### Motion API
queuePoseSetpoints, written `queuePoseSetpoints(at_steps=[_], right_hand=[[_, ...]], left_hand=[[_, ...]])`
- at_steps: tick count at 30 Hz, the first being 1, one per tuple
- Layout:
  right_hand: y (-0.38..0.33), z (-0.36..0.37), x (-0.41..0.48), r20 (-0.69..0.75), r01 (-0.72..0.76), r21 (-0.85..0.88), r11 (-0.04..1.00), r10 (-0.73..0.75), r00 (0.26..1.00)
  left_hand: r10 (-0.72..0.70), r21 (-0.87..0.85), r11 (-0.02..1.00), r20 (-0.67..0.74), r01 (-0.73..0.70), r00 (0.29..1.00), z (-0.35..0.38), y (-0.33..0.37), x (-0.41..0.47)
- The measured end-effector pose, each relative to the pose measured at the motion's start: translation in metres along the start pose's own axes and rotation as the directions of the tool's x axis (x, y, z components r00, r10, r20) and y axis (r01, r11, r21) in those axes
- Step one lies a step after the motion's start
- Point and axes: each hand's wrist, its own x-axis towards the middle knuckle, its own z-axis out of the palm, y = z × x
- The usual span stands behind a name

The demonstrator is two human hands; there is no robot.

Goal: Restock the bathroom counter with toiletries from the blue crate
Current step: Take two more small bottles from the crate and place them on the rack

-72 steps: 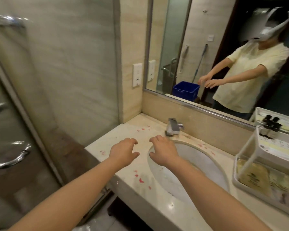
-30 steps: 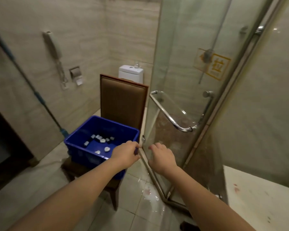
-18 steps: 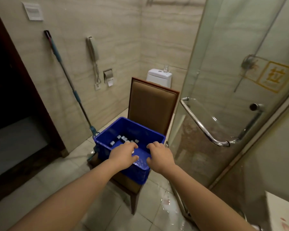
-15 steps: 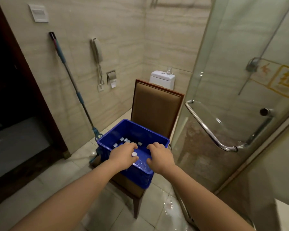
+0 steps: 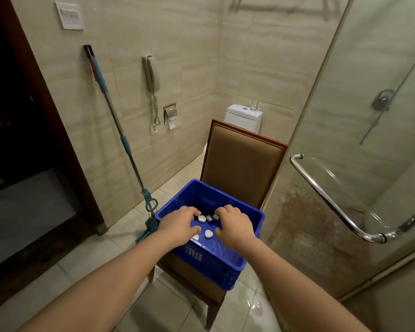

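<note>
Both hands are down in the rectangular blue plastic crate (image 5: pixel 211 257), which sits on the seat of a brown padded wooden chair (image 5: pixel 242 161). The chair's back stands at 12 o'clock from the crate. My left hand (image 5: pixel 179 227) hovers over the crate floor at 9 o'clock, fingers (image 5: pixel 192 213) loosely curled, and I see nothing between them and the thumb. My right hand (image 5: pixel 236 227) is at 3 o'clock, and its fingers (image 5: pixel 225 209) bend down onto the cluster of bottles. I cannot tell whether they have closed on one.

Between the hands lie the toiletries. There are small white rounded caps (image 5: pixel 208 234) at 6 o'clock and a little dark bottle (image 5: pixel 210 218) at 12. The worktop they belong on is not in view.

What worries me is this. The pieces are tiny, smooth and lying loose, so a hasty scoop could squeeze one out sideways or drop it on the way up. The crate sits skewed, with its near corner past the seat edge, so leaning on the near wall could tip it. The glossy beige floor tiles (image 5: pixel 254 305) at 5 o'clock look wet, so turning with full hands risks a slip. A clear glass shower door (image 5: pixel 345 140) stands close at 3 o'clock, ready to catch my elbow.
</note>
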Motion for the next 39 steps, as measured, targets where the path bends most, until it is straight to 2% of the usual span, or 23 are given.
queuePoseSetpoints(at_steps=[12, 26, 34, 39], right_hand=[[0.003, 0.009, 0.082, 0.037, -0.012, -0.016, 1.000, 0.013, 0.999], [0.067, 0.024, 0.205, 0.141, -0.100, 0.017, 0.995, 0.097, 0.985], [0.084, 0.060, 0.246, 0.234, -0.235, 0.084, 0.968, 0.210, 0.949], [0.086, 0.089, 0.262, 0.317, -0.368, 0.095, 0.925, 0.323, 0.892]], left_hand=[[0.018, -0.002, 1.000, 0.065, -0.018, 0.998, -0.001, -0.038, 0.081], [0.000, -0.008, 1.000, 0.166, 0.002, 0.986, 0.016, -0.042, 0.235], [0.026, 0.009, 1.000, 0.299, -0.030, 0.954, 0.047, -0.069, 0.292], [0.043, 0.017, 0.998, 0.406, -0.055, 0.913, 0.071, -0.096, 0.327]])
